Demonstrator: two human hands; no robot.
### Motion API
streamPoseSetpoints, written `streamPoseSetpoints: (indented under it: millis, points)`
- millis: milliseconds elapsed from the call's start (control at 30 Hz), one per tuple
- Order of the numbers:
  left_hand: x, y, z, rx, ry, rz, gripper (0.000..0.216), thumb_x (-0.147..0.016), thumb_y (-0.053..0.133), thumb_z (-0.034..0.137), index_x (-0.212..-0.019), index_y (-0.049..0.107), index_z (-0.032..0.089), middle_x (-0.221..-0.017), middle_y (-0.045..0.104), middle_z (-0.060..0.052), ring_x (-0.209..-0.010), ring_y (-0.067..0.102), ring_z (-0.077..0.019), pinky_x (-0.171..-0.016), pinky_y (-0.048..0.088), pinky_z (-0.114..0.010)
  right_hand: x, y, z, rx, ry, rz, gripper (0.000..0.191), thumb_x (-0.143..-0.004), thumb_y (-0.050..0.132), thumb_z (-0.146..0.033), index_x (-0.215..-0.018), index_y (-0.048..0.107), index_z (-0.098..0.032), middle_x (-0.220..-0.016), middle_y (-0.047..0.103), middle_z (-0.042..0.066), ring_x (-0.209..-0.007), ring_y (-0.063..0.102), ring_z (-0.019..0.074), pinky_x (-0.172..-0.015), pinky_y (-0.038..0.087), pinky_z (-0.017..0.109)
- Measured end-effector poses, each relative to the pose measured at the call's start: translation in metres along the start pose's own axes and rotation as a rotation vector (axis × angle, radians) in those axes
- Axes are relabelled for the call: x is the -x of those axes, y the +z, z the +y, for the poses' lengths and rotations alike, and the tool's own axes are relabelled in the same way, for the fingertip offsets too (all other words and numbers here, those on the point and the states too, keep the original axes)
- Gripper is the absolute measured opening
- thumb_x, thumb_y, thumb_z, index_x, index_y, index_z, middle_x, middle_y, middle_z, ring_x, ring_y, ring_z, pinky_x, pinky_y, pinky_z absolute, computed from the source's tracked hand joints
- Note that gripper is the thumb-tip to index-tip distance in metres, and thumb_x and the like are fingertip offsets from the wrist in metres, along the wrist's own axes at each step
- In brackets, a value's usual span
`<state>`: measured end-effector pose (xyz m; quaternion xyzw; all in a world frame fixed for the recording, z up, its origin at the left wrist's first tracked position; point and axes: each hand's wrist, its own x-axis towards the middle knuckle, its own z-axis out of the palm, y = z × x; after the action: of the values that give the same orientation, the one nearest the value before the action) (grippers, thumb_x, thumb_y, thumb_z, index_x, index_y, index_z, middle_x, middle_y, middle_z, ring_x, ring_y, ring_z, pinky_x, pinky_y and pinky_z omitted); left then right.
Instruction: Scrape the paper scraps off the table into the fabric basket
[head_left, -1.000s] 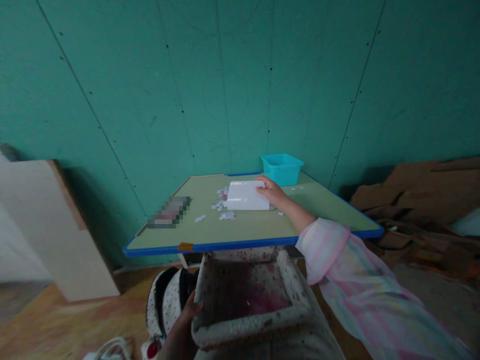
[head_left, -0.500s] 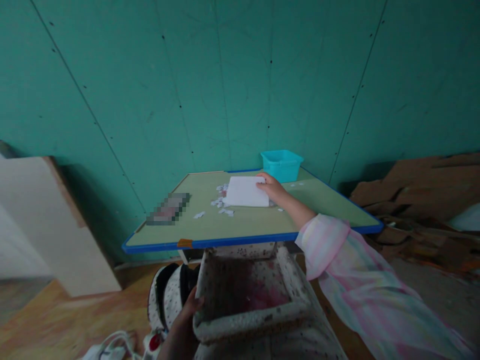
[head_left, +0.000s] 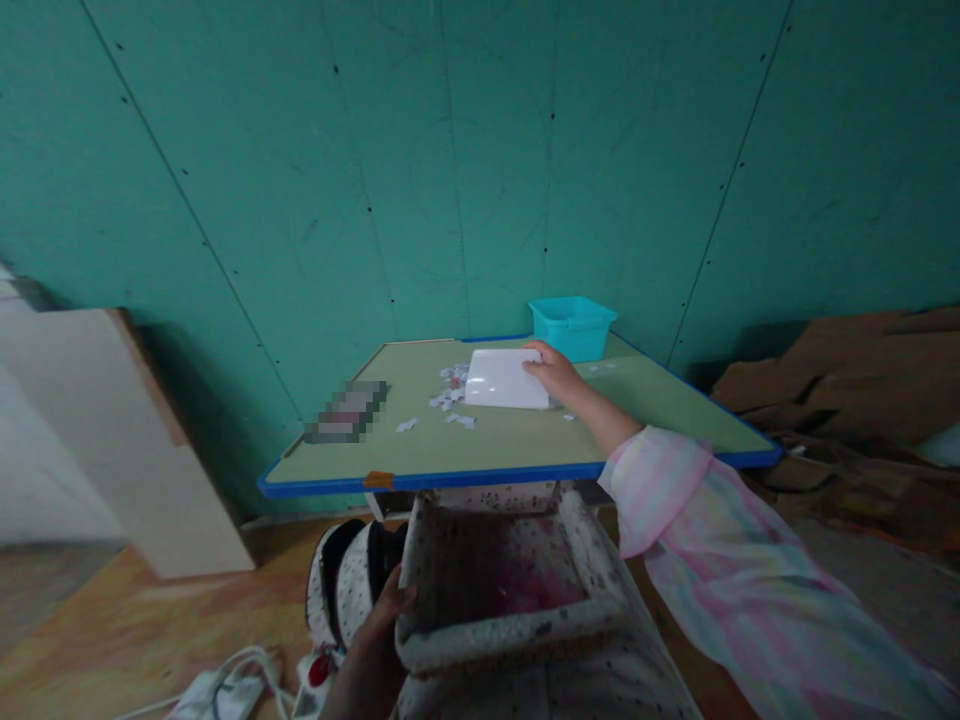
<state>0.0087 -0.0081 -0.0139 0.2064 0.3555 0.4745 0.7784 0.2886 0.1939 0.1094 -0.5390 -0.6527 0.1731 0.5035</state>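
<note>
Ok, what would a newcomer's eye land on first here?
The right hand resting on a flat white rectangular sheet beside white paper scraps on the green, blue-edged table. Next, the left hand gripping the rim of a speckled white fabric basket below the table's near edge.

Level: dim and flat, no lamp in view.
Colour: green cast from the wall (head_left: 480,150).
Glare: soft bright patch on the white sheet (head_left: 504,378).
Shadows: dark under the table (head_left: 675,410); inside of the basket (head_left: 510,630) murky.
Focus: soft throughout; left hand (head_left: 384,612) and sleeve (head_left: 750,590) smeared near the lower edge.
Distortion: wall seams fan outward, wide lens.
Masking: pixelated block (head_left: 346,411) on the table.
</note>
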Motion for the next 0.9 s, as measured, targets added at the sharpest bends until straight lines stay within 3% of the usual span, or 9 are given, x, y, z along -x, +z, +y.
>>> streamPoseSetpoints:
  millis: [300,500,700,900]
  points:
    - [0.0,-0.002,0.0,0.085,-0.021,-0.018,0.043,-0.079,0.047,0.017,-0.121,0.044,0.022,-0.086,0.074,0.001,-0.097,0.062,-0.0236,-0.077,0.049,-0.035,0.002,-0.003,-0.001,0.054,-0.029,0.086,0.028,-0.067,0.047,-0.019,-0.094,0.055,-0.021,-0.091,0.06,0.002,-0.085,0.053,0.0193,-0.08,0.04,0.033]
    - [0.005,0.004,0.001,0.052,-0.002,-0.008,0.042,-0.079,0.048,0.018,-0.121,0.046,0.02,-0.085,0.074,0.0,-0.096,0.063,-0.0234,-0.078,0.048,-0.033,0.001,-0.01,-0.002,0.138,0.039,0.271,0.025,-0.068,0.045,-0.022,-0.089,0.057,-0.02,-0.082,0.059,0.004,-0.079,0.052,0.0213,-0.075,0.04,0.033]
    - [0.001,0.001,-0.001,0.054,-0.014,0.007,0.037,-0.078,0.049,0.016,-0.115,0.051,0.017,-0.082,0.075,-0.001,-0.095,0.063,-0.0237,-0.079,0.048,-0.034,-0.001,-0.011,-0.003,0.073,0.043,0.2,0.024,-0.066,0.045,-0.024,-0.086,0.057,-0.02,-0.083,0.06,0.002,-0.082,0.052,0.0198,-0.076,0.039,0.031]
    - [-0.003,-0.005,-0.003,0.052,-0.023,0.043,0.041,-0.077,0.05,0.018,-0.118,0.047,0.019,-0.08,0.075,0.001,-0.093,0.064,-0.0235,-0.078,0.049,-0.034,0.0,-0.011,-0.004,0.113,0.076,0.231,0.028,-0.066,0.044,-0.023,-0.09,0.058,-0.019,-0.084,0.06,0.003,-0.081,0.052,0.0199,-0.075,0.039,0.03]
